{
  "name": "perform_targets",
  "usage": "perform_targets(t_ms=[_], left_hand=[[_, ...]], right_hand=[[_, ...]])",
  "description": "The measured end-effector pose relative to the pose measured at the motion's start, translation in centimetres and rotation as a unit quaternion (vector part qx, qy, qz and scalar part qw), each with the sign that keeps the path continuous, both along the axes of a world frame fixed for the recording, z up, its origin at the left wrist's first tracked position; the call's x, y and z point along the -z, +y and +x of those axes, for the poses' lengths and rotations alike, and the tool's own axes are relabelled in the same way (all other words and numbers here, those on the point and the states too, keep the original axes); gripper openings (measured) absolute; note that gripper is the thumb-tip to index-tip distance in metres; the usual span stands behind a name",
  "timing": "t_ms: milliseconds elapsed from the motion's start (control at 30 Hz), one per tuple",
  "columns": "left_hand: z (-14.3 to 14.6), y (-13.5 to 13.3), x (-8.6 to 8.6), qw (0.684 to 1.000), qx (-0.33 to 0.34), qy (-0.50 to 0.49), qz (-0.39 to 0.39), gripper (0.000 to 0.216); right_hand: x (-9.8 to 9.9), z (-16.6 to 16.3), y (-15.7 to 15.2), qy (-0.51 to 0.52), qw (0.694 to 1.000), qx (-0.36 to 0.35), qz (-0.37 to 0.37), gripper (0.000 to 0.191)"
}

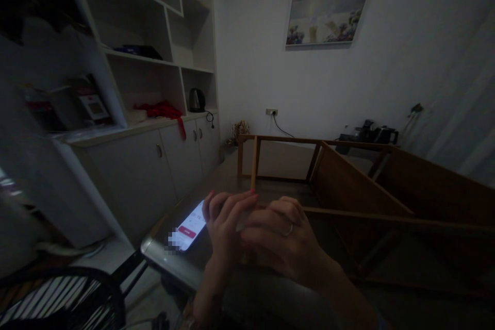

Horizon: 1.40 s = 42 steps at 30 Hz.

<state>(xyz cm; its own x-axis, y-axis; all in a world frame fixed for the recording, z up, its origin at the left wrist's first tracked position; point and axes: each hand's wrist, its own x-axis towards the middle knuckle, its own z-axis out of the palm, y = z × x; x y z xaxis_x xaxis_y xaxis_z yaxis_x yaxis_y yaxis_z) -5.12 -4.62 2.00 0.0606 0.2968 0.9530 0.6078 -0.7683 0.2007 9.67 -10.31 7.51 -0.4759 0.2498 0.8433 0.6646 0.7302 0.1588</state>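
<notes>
My left hand (228,221) and my right hand (284,232) meet low in the middle of the view, fingers curled toward each other. Between the fingertips shows a sliver of something small and pale (242,223), mostly covered, and its kind cannot be made out. A ring sits on a finger of my right hand. Just beyond both hands lies a brown wooden shelf frame (284,179), resting on its side on the dark table (226,178). A phone (191,227) with a lit screen lies beside my left hand.
A silver rounded bar (170,263) and a black slatted round seat or basket (62,299) stand at lower left. White cabinets (135,175) line the left side, holding a kettle (197,100) and red cloth (162,110). Dark appliances (381,134) sit behind the frame.
</notes>
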Motion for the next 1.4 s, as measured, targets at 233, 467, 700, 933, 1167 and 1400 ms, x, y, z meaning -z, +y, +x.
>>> perform_targets(t_ms=[233, 467, 700, 933, 1167, 1400], left_hand=[[-0.1, -0.2, 0.0, 1.0, -0.002, 0.017, -0.025, 0.02], [0.0, 0.1, 0.0, 1.0, -0.008, 0.017, -0.009, 0.023], [0.0, 0.0, -0.1, 1.0, -0.015, 0.018, -0.012, 0.02], [-0.1, 0.4, 0.4, 1.0, -0.003, 0.006, -0.017, 0.031], [0.1, 0.5, 0.5, 0.999, 0.011, -0.018, -0.026, 0.028], [0.3, 0.4, 0.7, 0.999, 0.003, -0.022, -0.029, 0.023]], right_hand=[[0.9, -1.3, -0.4, 0.019, 0.998, -0.003, -0.056, 0.012], [1.4, -1.5, -0.1, -0.007, 0.999, 0.017, -0.048, 0.016], [1.4, -1.6, 0.0, -0.011, 0.999, 0.037, -0.017, 0.02], [1.1, -1.7, -0.3, -0.034, 0.997, 0.074, -0.01, 0.028], [1.6, -1.7, -0.1, -0.029, 0.997, 0.076, -0.002, 0.033], [1.7, -2.1, -0.2, -0.056, 0.992, 0.109, 0.031, 0.039]])
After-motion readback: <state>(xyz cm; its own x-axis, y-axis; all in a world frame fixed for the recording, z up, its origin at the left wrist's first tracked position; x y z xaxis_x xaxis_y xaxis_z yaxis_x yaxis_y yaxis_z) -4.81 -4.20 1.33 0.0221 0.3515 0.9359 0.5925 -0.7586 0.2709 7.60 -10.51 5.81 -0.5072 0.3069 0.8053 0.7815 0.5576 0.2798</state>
